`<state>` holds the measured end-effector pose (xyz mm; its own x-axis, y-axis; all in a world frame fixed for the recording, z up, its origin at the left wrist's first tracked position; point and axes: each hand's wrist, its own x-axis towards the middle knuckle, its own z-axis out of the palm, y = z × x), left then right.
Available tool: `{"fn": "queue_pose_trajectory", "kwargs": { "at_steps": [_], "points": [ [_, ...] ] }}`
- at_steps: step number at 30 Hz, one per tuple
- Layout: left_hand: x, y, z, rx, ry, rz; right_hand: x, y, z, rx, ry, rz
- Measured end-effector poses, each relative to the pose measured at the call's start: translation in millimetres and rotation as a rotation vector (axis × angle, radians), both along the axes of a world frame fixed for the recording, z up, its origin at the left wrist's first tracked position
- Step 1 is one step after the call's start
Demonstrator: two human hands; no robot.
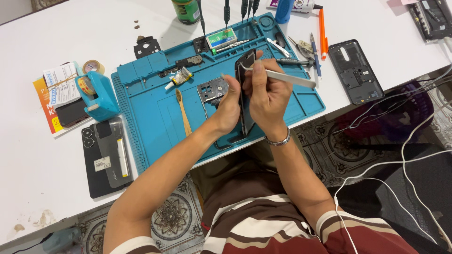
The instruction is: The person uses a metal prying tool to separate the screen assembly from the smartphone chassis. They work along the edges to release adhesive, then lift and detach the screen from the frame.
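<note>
- Nearest to me I see the striped shirt (pixel 263 226) and both forearms reaching up over the table edge, with a metal bracelet (pixel 278 140) on the right wrist.
- My left hand (pixel 228 106) is closed around the left edge of the opened phone (pixel 246 94), which stands on its long edge, tilted up off the blue work mat (pixel 160 113).
- My right hand (pixel 268 91) is wrapped around the phone's other side and also pinches silver tweezers (pixel 282 76); their tip sits at the phone's upper end, though I cannot tell whether it touches.
- The two hands are close together, both clamped on the phone, above the mat's middle.
- Just left of the left hand a small inner frame part (pixel 213 89) lies on the mat, and a bamboo-handled brush (pixel 182 110) lies left of that.
- Off the mat to the left, a black phone (pixel 106 157) lies on its face on the white table (pixel 37 188), with a blue tape dispenser (pixel 96 94) above it.
- To the right, well apart from the hands, a black back cover (pixel 355 70) lies inside up.
- Farthest off, screwdrivers (pixel 226 11) stand along the mat's rear edge beside a green can (pixel 186 10), and an orange pen (pixel 322 26) lies near.
</note>
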<state>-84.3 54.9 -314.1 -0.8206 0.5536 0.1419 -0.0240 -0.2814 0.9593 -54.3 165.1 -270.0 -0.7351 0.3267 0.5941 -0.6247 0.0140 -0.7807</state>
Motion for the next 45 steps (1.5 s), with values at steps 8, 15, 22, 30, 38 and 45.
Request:
{"fn": "queue_pose_trajectory", "kwargs": {
  "at_steps": [8,15,22,30,38,45],
  "points": [
    [10.6,-4.4,36.8,0.202,0.065,-0.105,2.1,24.1,3.6,0.231,0.021,0.141],
    [5.8,-2.4,40.0,0.262,0.054,-0.189,4.1,40.0,-0.8,0.378,0.017,0.251],
    [-0.9,-1.9,30.2,0.309,-0.072,-0.176,15.3,46.2,-9.7,0.397,-0.148,0.375],
    [-1.0,2.0,21.7,0.317,-0.095,-0.052,30.0,49.7,-15.1,0.49,-0.319,0.432],
    [-0.7,8.0,22.0,0.345,-0.131,-0.044,33.2,56.6,-16.7,0.558,-0.392,0.605],
    [-3.2,6.8,22.0,0.341,-0.127,-0.071,32.6,59.6,-17.5,0.764,-0.257,0.59]
  ]
}}
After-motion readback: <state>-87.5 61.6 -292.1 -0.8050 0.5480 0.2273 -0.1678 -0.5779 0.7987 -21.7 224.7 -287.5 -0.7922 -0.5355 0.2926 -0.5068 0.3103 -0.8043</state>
